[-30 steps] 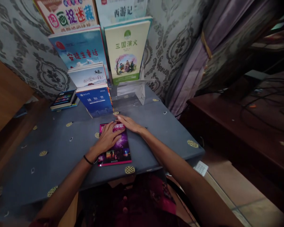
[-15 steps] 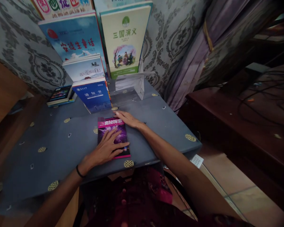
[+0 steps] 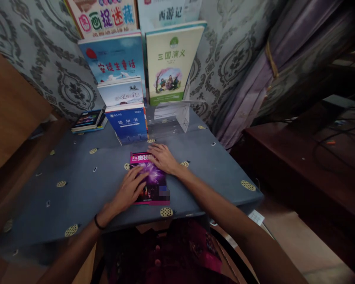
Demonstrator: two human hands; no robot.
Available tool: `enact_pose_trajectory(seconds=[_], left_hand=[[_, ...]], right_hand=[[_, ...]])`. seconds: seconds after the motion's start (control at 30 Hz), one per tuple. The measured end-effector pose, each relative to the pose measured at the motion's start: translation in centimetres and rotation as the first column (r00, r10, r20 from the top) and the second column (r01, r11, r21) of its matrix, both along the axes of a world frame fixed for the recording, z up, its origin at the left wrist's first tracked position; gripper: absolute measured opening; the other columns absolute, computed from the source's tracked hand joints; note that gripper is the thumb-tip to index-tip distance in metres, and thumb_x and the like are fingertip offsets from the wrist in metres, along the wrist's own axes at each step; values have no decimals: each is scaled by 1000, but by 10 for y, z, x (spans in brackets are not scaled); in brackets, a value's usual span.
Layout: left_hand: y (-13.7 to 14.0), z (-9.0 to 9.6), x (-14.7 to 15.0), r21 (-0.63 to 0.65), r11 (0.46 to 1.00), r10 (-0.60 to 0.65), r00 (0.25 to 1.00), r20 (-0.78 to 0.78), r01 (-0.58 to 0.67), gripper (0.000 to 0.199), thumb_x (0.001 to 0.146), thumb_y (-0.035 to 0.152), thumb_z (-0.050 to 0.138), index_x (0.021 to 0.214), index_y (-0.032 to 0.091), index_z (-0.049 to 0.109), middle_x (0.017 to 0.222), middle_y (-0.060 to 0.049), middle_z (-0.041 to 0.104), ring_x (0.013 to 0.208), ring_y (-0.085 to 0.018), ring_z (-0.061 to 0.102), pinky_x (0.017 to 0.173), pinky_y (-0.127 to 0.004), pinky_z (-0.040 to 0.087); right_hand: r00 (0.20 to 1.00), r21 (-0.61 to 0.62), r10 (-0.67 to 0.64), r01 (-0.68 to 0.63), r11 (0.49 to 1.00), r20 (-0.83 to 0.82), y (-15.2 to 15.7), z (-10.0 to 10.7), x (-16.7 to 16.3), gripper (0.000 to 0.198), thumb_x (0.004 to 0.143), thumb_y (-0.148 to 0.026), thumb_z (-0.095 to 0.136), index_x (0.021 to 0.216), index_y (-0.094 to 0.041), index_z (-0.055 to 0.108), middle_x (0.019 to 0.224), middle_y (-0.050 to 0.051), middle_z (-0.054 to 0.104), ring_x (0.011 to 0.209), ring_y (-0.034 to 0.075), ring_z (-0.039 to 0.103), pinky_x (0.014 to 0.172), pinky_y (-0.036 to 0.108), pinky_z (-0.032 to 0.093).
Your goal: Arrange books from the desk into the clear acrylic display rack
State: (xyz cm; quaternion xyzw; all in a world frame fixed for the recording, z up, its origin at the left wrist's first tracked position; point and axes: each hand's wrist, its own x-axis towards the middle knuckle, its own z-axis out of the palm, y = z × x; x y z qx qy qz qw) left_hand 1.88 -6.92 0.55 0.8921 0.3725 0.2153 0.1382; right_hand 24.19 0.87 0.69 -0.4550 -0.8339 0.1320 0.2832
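A small book (image 3: 156,181) with a purple and pink cover lies flat on the table near its front edge. My left hand (image 3: 130,186) rests over the book's left side, palm down with the fingers spread. Across the upper right corner of the cover lies my right hand (image 3: 164,159), fingers stretched out and hiding part of the title. Neither hand grips the book. Just behind it, a blue booklet (image 3: 130,125) stands upright at the front of a tiered clear rack.
Behind the booklet rise a white book (image 3: 122,94), a blue storybook (image 3: 115,59) and a pale green book (image 3: 171,65). An unfilled clear rack pocket (image 3: 168,125) is at the right. Several books (image 3: 88,120) are stacked at the left. The patterned cloth (image 3: 77,169) covers the table.
My right hand has moved from the book's top edge onto its upper right corner. My left hand has slid to the left side of the cover, uncovering more of it. The view has shifted slightly.
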Motion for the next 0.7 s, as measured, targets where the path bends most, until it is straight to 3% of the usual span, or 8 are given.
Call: enact_pose_trajectory(seconds=[0.1,0.23,0.4,0.7], left_hand=[[10,-13,-3,81,986,142,990,24,-143,39,102,30,42,137,19,54,145,-16,50,137,-29,45,115,-55,40],[13,-21,-5,109,980,171,985,-23,-168,39,101,29,43,137,19,51,137,-15,54,131,-30,49,112,-55,42],[10,-21,-4,160,973,177,983,-51,-167,38,101,29,43,136,20,51,139,-15,53,133,-31,48,111,-55,43],[9,-18,-4,154,971,193,980,-50,-183,36,101,32,42,134,22,55,145,-14,53,134,-30,49,113,-54,42]], right_hand=[[990,68,120,-125,990,71,-10,4,-24,37,105,-34,42,125,-15,66,134,15,66,130,27,54,111,50,38],[970,-2,228,-229,974,89,-16,5,-49,39,107,-33,38,134,-15,59,131,13,68,126,24,57,109,44,41],[979,-42,166,-162,986,115,-12,1,-49,48,106,-42,39,143,-14,51,145,15,58,141,26,45,117,48,33],[982,-24,18,-14,1000,186,-15,-1,-34,47,104,-41,45,142,-14,52,144,18,59,140,29,46,115,50,35]])
